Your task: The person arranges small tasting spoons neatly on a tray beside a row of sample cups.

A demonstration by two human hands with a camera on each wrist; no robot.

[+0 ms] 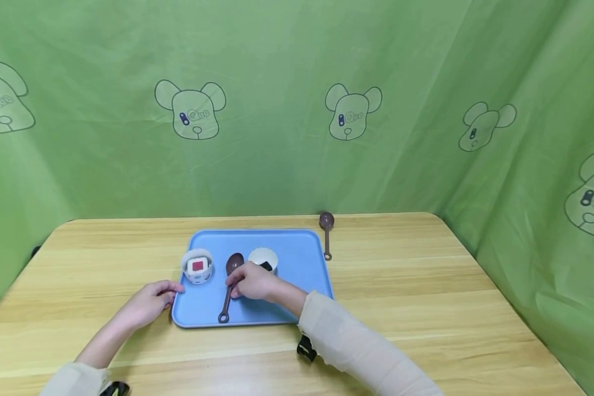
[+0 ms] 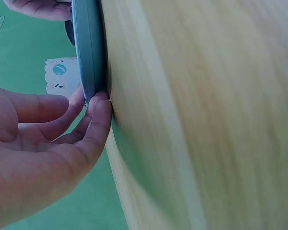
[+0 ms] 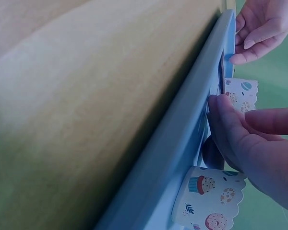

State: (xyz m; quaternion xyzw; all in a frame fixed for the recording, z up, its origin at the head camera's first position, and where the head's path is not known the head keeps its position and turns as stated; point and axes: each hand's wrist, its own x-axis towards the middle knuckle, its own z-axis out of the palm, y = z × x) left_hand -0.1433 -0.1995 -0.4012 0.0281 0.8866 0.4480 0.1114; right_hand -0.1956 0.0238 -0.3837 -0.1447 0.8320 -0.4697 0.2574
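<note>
Wooden table (image 1: pixel 401 308), green curtain (image 1: pixel 277 176) behind, blue tray (image 1: pixel 297 258), right fingers (image 1: pixel 236 274) pinching spoon (image 1: pixel 235 262)

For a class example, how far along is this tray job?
Looks done: the left cup and right cup stand on the blue tray, each with something inside. In hand: one brown spoon, between the cups, the right hand at its handle; the left hand touches the tray's edge. Perhaps left: the other spoon, beyond the tray's right side.
</note>
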